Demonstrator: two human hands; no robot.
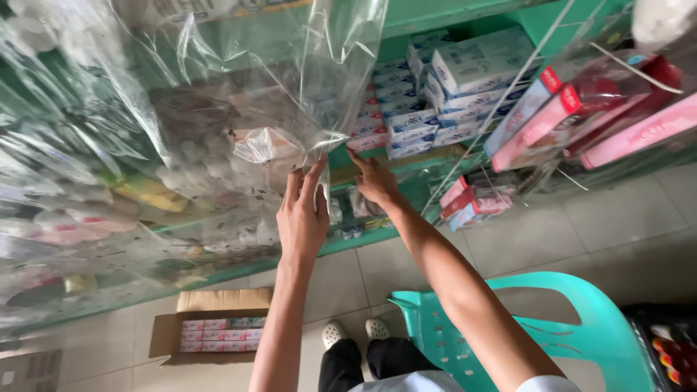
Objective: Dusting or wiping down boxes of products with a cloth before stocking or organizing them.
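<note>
A large sheet of clear plastic (218, 87) hangs in front of green shelves (406, 18) and fills the upper left of the head view. My left hand (301, 218) is raised with its fingers pinching the gathered lower edge of that plastic. To its right, my right hand (374, 180) reaches to the shelf edge, index finger stretched out, touching the plastic's edge near stacked white and blue boxes (428, 94). Small goods behind the plastic are blurred.
Pink and red boxes (573, 116) hang at the upper right. A teal plastic chair (581, 327) stands at the lower right, close to my legs. An open cardboard box (214, 330) of small packets sits on the tiled floor at the lower left.
</note>
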